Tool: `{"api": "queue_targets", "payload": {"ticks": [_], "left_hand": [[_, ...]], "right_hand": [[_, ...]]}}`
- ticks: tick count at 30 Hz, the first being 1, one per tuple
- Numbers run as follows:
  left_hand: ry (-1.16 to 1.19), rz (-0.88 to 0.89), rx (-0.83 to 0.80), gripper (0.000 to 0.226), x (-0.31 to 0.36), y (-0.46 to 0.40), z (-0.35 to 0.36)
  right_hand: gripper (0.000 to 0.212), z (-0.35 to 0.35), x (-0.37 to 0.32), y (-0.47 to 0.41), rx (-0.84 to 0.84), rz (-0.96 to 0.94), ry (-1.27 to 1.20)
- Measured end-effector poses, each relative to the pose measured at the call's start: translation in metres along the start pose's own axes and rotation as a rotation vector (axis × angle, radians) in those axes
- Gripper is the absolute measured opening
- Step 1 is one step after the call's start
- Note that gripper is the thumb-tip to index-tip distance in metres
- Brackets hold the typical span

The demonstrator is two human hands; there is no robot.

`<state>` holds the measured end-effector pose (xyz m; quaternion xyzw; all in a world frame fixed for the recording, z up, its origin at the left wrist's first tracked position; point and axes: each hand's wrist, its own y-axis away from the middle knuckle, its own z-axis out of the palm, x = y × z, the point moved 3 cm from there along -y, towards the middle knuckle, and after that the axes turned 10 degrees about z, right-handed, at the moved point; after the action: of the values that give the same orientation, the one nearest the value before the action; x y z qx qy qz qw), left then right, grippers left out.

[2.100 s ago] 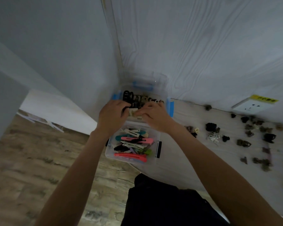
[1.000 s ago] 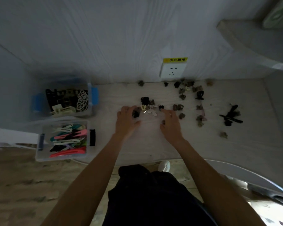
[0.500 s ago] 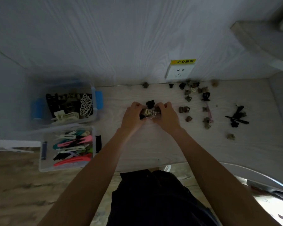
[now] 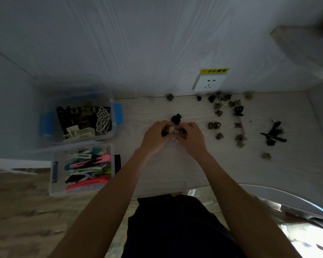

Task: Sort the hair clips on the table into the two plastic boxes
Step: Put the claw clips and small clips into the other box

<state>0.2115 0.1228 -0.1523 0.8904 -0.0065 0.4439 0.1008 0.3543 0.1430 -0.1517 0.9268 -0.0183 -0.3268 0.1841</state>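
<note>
Both your hands, left hand (image 4: 155,136) and right hand (image 4: 191,137), have fingers curled round a bunch of small clips (image 4: 172,131) mid-worktop. They look light, stiff, springy, snaggy; pinch the bodies, not the teeth.

Left hand (image 4: 155,137), right hand (image 4: 191,139) together, fingers seemingly curled.

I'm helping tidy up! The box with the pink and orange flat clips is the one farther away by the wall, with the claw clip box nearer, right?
Not quite. In the head view the box with the pink and orange flat clips is the nearer one; the claw clip box sits by the wall.
</note>
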Motion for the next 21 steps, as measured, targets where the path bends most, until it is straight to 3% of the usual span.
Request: {"api": "queue_targets", "payload": {"ticks": [6,13,17,21], "left_hand": [[-0.03,0.0,0.08,0.016,0.001,0.006,-0.005],[-0.245,0.037,0.031,0.02,0.001,0.003,-0.001],[-0.11,0.043,0.16,0.016,0.012,0.01,-0.017],[-0.093,0.218,0.374,0.025,0.04,0.034,-0.07]], "right_hand": [[0.021,-0.005,0.005,0.007,0.055,0.005,-0.055],[0.02,-0.013,0.013,0.012,0.063,0.026,-0.104],[0.022,-0.025,0.001,0.019,0.142,0.019,-0.193],[0.019,-0.035,-0.034,0.021,0.121,0.033,-0.441]]}}
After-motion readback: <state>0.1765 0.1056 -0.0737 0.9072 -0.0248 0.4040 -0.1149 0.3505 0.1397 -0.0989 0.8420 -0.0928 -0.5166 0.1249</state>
